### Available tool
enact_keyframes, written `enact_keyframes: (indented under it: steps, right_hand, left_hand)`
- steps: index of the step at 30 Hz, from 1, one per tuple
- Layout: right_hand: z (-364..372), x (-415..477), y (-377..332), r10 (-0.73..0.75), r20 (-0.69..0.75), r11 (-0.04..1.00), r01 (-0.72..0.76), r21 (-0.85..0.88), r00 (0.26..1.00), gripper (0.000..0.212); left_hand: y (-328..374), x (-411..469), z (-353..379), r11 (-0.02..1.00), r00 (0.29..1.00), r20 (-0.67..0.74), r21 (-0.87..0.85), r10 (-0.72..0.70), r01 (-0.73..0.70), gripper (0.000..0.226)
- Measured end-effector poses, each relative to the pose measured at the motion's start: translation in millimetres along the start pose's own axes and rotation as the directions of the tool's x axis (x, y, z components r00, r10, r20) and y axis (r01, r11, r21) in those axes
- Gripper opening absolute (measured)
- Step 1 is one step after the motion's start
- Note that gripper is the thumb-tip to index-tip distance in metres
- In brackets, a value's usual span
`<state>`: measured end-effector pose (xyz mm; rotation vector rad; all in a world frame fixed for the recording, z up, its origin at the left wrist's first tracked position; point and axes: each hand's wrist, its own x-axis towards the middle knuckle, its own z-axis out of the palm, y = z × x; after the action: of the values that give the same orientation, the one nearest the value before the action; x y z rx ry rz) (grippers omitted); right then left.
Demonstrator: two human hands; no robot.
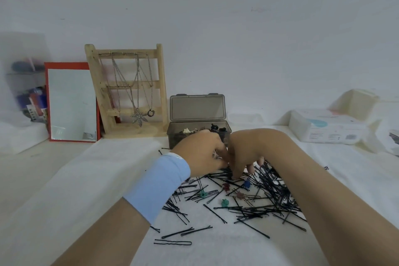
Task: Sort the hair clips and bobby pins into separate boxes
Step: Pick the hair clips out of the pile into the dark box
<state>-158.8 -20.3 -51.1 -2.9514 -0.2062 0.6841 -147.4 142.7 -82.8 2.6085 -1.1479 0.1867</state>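
Observation:
A heap of black bobby pins [257, 196] lies spread on the white cloth, with small hair clips among it: a green one [203, 194], another green one [225, 202], a dark red one [226, 187] and a blue one [246, 184]. Behind the heap stands a smoky grey plastic box [176, 134] with its lid up and several clips inside. My left hand [200, 153], with a light blue wristband, has its fingers curled around a few black pins. My right hand [243, 153] reaches down into the heap beside it, fingertips pinching at the pins.
A wooden jewellery stand [127, 90] with necklaces and a red-framed mirror [72, 101] stand at the back left. A clear bag of items [28, 93] leans at the far left. A white pack of wipes [328, 127] lies at the back right.

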Motion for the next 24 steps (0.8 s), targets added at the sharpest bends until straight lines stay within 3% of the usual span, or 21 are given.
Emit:
enact_keyframes:
  steps: [6, 10, 13, 15, 18, 19, 21, 24]
  right_hand:
    - [-12.1, -16.9, 9.2, -0.008, 0.052, 0.997, 0.004, 0.072, 0.999, 0.014]
    - [-7.5, -17.6, 1.7, 0.123, 0.167, 0.991, -0.110, -0.081, 0.978, 0.026]
    - [-2.4, -14.5, -4.6, 0.187, 0.171, 0.971, -0.155, -0.184, 0.967, 0.029]
    - [-1.8, -13.4, -5.5, 0.185, 0.159, 0.970, -0.153, -0.190, 0.970, 0.028]
    - [-3.8, -11.3, -1.5, 0.184, 0.175, 0.976, -0.159, -0.147, 0.967, 0.020]
    - [-5.4, -12.2, 0.2, 0.170, 0.167, 0.981, -0.150, -0.126, 0.971, 0.019]
    - [-9.4, -15.4, 3.4, 0.104, 0.100, 0.993, -0.097, -0.065, 0.990, 0.019]
    - [-12.8, -13.1, 1.0, -0.050, -0.122, 0.997, 0.057, 0.055, 0.991, 0.010]
  left_hand:
    - [6.2, 0.6, 15.7, 0.982, 0.997, 0.036, 0.174, 0.072, -0.078, 0.021]
    - [7.7, 1.3, 21.2, 0.971, 0.993, 0.039, 0.209, 0.114, -0.119, 0.017]
    - [8.0, 3.1, 20.8, 0.970, 0.993, 0.032, 0.216, 0.110, -0.114, 0.016]
    - [6.6, 3.1, 13.5, 0.984, 0.997, 0.017, 0.160, 0.078, -0.080, 0.015]
    - [-3.6, -1.1, -7.6, 0.988, 0.995, -0.083, -0.148, -0.056, 0.044, 0.009]
    - [-8.2, -2.9, -14.6, 0.975, 0.988, -0.110, -0.203, -0.111, 0.087, 0.010]
    - [-18.7, -7.0, -23.5, 0.975, 0.974, -0.131, -0.150, -0.183, 0.163, 0.010]
    - [-31.5, -11.7, -23.8, 0.970, 0.970, -0.050, -0.057, -0.237, 0.235, 0.012]
